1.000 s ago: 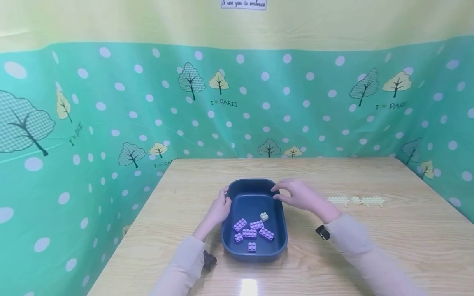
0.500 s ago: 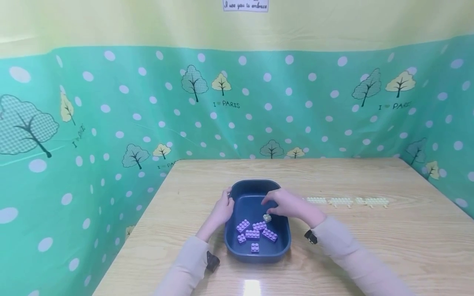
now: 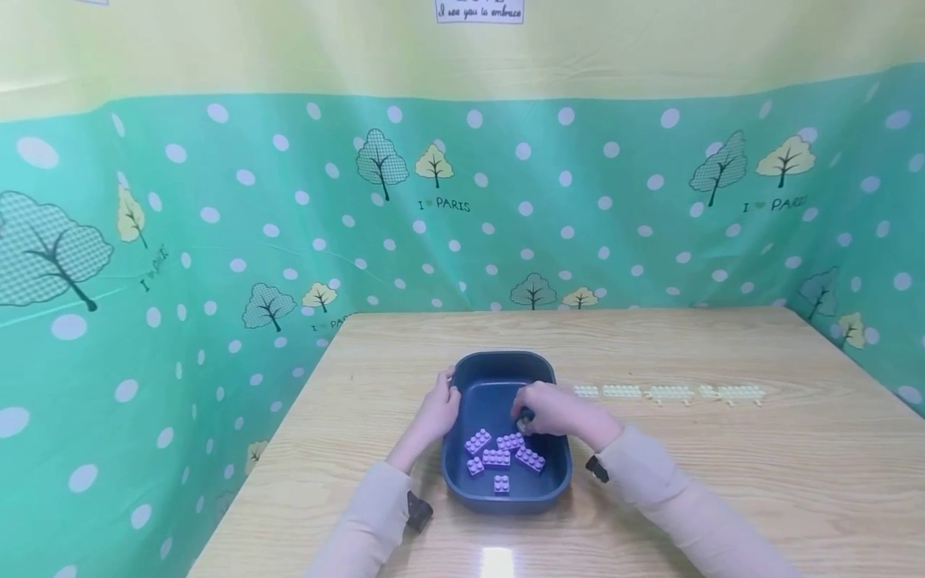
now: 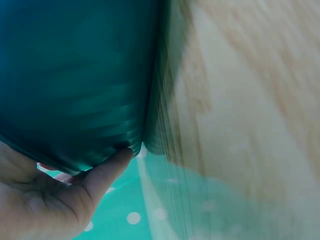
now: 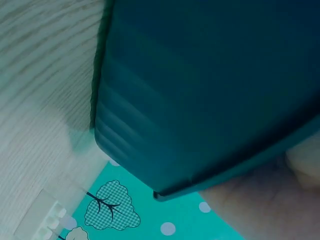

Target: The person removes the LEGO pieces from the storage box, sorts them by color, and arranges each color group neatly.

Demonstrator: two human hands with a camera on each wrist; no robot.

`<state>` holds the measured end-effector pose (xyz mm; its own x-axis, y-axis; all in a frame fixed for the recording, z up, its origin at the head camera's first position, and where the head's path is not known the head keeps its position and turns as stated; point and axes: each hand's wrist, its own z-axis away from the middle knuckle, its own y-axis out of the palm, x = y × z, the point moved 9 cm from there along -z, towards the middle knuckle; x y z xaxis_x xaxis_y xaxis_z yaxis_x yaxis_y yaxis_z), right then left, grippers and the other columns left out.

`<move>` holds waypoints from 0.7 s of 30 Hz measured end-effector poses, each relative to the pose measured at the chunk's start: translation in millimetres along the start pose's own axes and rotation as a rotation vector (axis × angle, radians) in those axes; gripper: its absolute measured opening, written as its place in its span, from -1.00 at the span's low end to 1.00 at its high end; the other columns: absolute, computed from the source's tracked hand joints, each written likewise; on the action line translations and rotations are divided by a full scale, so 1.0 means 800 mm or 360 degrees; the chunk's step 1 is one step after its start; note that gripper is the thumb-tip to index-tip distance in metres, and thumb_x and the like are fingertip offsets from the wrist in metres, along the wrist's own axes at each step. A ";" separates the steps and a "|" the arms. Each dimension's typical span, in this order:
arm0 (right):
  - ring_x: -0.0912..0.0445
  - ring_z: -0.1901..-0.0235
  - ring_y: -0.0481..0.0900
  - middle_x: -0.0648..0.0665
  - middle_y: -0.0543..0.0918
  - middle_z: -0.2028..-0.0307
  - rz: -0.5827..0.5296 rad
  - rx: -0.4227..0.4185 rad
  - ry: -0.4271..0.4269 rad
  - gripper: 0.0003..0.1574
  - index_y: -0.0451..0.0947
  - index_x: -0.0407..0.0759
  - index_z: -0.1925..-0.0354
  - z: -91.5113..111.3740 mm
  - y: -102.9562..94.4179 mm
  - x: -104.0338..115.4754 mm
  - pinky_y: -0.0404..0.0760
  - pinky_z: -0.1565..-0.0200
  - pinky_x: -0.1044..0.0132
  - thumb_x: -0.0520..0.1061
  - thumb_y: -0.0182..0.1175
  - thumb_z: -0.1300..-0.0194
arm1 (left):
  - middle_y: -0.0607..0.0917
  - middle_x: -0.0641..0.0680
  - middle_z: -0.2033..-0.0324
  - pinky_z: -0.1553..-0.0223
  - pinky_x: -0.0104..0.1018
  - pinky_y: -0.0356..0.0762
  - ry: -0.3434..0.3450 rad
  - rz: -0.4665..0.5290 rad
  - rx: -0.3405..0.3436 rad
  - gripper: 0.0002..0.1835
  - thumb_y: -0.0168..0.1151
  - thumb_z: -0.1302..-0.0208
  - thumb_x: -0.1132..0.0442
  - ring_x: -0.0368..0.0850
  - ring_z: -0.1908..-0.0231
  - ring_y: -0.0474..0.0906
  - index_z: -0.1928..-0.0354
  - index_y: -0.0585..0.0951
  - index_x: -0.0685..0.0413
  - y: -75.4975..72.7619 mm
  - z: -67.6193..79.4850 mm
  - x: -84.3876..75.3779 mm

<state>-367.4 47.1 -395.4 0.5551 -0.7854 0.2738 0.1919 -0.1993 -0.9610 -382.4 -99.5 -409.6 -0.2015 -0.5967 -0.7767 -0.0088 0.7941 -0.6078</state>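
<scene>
A dark blue tray (image 3: pixel 506 504) stands on the table with several purple building bricks (image 3: pixel 496 457) lying in its near half. My left hand (image 3: pixel 438 407) holds the tray's left wall by the rim; in the left wrist view its thumb (image 4: pixel 107 175) lies along the outer wall. Over the tray's right rim reaches my right hand (image 3: pixel 556 413), its fingertips pinching a small pale yellow building brick (image 3: pixel 523 425) low inside. The fingers partly cover that brick. From the right wrist camera, the tray wall (image 5: pixel 200 100) hides the fingertips.
Right of the tray, a row of pale yellow bricks (image 3: pixel 668 392) lies on the wooden table (image 3: pixel 723 466). A green dotted curtain (image 3: pixel 477 241) hangs behind the table and along both sides.
My right hand has come down from above the tray's far right rim to the pale brick and closed its fingertips on it. The left hand has stayed on the rim.
</scene>
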 end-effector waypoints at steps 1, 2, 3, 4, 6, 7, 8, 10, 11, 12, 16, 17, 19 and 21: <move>0.09 0.19 0.61 -0.02 0.69 0.29 0.0016 -0.0006 0.0001 -0.80 0.70 -0.10 0.29 0.000 0.000 0.000 0.60 0.03 0.17 -0.21 0.39 -0.01 | 0.42 0.47 -0.17 0.12 -0.02 0.58 -0.0002 0.0000 -0.0001 -0.52 -0.23 -0.41 0.34 0.18 0.08 0.55 -0.32 0.16 0.38 0.000 0.000 0.000; 0.08 0.20 0.61 -0.02 0.69 0.29 0.0030 -0.0010 0.0006 -0.80 0.70 -0.10 0.29 0.000 0.001 0.001 0.60 0.03 0.16 -0.21 0.39 -0.01 | 0.42 0.47 -0.17 0.12 -0.02 0.58 -0.0003 0.0001 -0.0002 -0.52 -0.23 -0.41 0.34 0.19 0.08 0.55 -0.32 0.16 0.38 0.000 0.000 0.000; 0.09 0.21 0.61 -0.02 0.69 0.29 0.0047 -0.0011 0.0012 -0.81 0.70 -0.10 0.30 -0.001 0.001 0.001 0.60 0.05 0.16 -0.21 0.39 -0.01 | 0.41 0.47 -0.17 0.11 -0.01 0.58 -0.0002 -0.0001 -0.0005 -0.52 -0.23 -0.41 0.34 0.19 0.08 0.55 -0.32 0.17 0.38 0.000 0.000 -0.001; 0.09 0.23 0.60 -0.02 0.69 0.30 0.0064 -0.0010 0.0023 -0.82 0.70 -0.09 0.31 -0.001 0.001 0.000 0.60 0.06 0.17 -0.21 0.39 -0.01 | 0.41 0.47 -0.18 0.11 0.00 0.57 -0.0001 -0.0001 -0.0004 -0.52 -0.23 -0.41 0.34 0.20 0.08 0.55 -0.32 0.17 0.38 0.000 0.000 -0.001; 0.11 0.28 0.59 -0.02 0.69 0.31 0.0087 -0.0008 0.0048 -0.83 0.70 -0.07 0.33 -0.001 0.002 -0.001 0.61 0.10 0.19 -0.20 0.39 -0.01 | 0.40 0.46 -0.19 0.08 0.00 0.57 -0.0001 -0.0005 -0.0005 -0.53 -0.23 -0.41 0.34 0.20 0.06 0.54 -0.32 0.17 0.37 0.000 0.001 -0.001; 0.13 0.30 0.58 -0.02 0.69 0.32 0.0093 -0.0008 0.0059 -0.84 0.70 -0.07 0.34 -0.002 0.002 -0.001 0.62 0.13 0.20 -0.20 0.39 -0.01 | 0.40 0.46 -0.19 0.09 0.00 0.57 0.0000 -0.0006 -0.0005 -0.53 -0.23 -0.41 0.34 0.19 0.07 0.54 -0.31 0.17 0.37 0.000 0.001 -0.001; 0.14 0.32 0.57 -0.02 0.69 0.32 0.0099 -0.0004 0.0070 -0.85 0.70 -0.07 0.34 -0.002 0.003 -0.002 0.62 0.15 0.22 -0.20 0.39 -0.01 | 0.40 0.46 -0.19 0.09 0.00 0.57 0.0001 -0.0008 -0.0005 -0.53 -0.23 -0.41 0.34 0.19 0.07 0.54 -0.32 0.17 0.37 0.000 0.001 -0.001; 0.16 0.35 0.57 -0.01 0.70 0.34 0.0107 -0.0004 0.0073 -0.86 0.70 -0.06 0.35 -0.003 0.003 -0.001 0.62 0.17 0.24 -0.19 0.39 -0.01 | 0.40 0.45 -0.19 0.13 -0.03 0.58 -0.0001 -0.0012 -0.0005 -0.53 -0.23 -0.41 0.34 0.17 0.11 0.55 -0.32 0.17 0.37 0.000 0.000 -0.001; 0.16 0.36 0.56 -0.01 0.69 0.35 0.0105 -0.0002 0.0072 -0.86 0.70 -0.06 0.36 -0.004 0.003 -0.001 0.62 0.19 0.25 -0.19 0.39 -0.01 | 0.41 0.45 -0.18 0.15 -0.04 0.58 -0.0002 -0.0015 -0.0008 -0.53 -0.23 -0.41 0.34 0.16 0.13 0.55 -0.32 0.17 0.37 0.000 0.000 -0.001; 0.17 0.36 0.56 0.00 0.69 0.35 0.0106 0.0002 0.0068 -0.85 0.70 -0.06 0.35 -0.005 0.004 0.000 0.61 0.19 0.25 -0.18 0.39 -0.01 | 0.42 0.45 -0.17 0.16 -0.05 0.58 -0.0002 -0.0018 -0.0009 -0.53 -0.23 -0.41 0.34 0.15 0.14 0.56 -0.32 0.17 0.37 0.000 0.000 -0.001; 0.16 0.33 0.58 0.02 0.69 0.35 0.0100 -0.0004 0.0031 -0.84 0.70 -0.04 0.33 -0.008 0.006 0.004 0.61 0.18 0.25 -0.15 0.39 -0.01 | 0.42 0.46 -0.17 0.17 -0.03 0.58 0.0004 -0.0023 -0.0012 -0.53 -0.22 -0.40 0.34 0.16 0.15 0.56 -0.31 0.18 0.37 -0.001 0.000 -0.001; 0.16 0.32 0.59 0.02 0.69 0.34 0.0093 -0.0007 0.0022 -0.83 0.70 -0.04 0.32 -0.008 0.006 0.005 0.61 0.17 0.25 -0.14 0.39 -0.02 | 0.42 0.46 -0.17 0.14 -0.02 0.58 0.0005 -0.0024 -0.0013 -0.53 -0.22 -0.40 0.34 0.16 0.13 0.55 -0.31 0.18 0.37 -0.001 0.000 -0.002; 0.16 0.29 0.61 0.02 0.71 0.32 0.0088 -0.0025 -0.0009 -0.82 0.70 -0.03 0.30 -0.009 0.007 0.007 0.62 0.14 0.23 -0.12 0.38 -0.04 | 0.41 0.46 -0.17 0.11 0.01 0.57 0.0004 -0.0023 -0.0011 -0.53 -0.23 -0.40 0.34 0.18 0.12 0.55 -0.31 0.18 0.38 -0.001 0.000 -0.002; 0.15 0.25 0.62 0.03 0.71 0.30 0.0090 -0.0041 -0.0031 -0.79 0.70 -0.02 0.26 -0.010 0.007 0.008 0.60 0.08 0.20 -0.11 0.37 -0.05 | 0.41 0.46 -0.18 0.09 0.02 0.56 0.0002 -0.0027 -0.0009 -0.53 -0.23 -0.40 0.34 0.18 0.10 0.54 -0.31 0.18 0.38 -0.001 0.000 -0.002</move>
<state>-368.9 36.3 -399.2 0.5802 -0.7844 0.2194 0.1389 -0.1701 -0.9756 -382.0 -99.5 -408.1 -0.2025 -0.6099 -0.7661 -0.0180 0.7845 -0.6198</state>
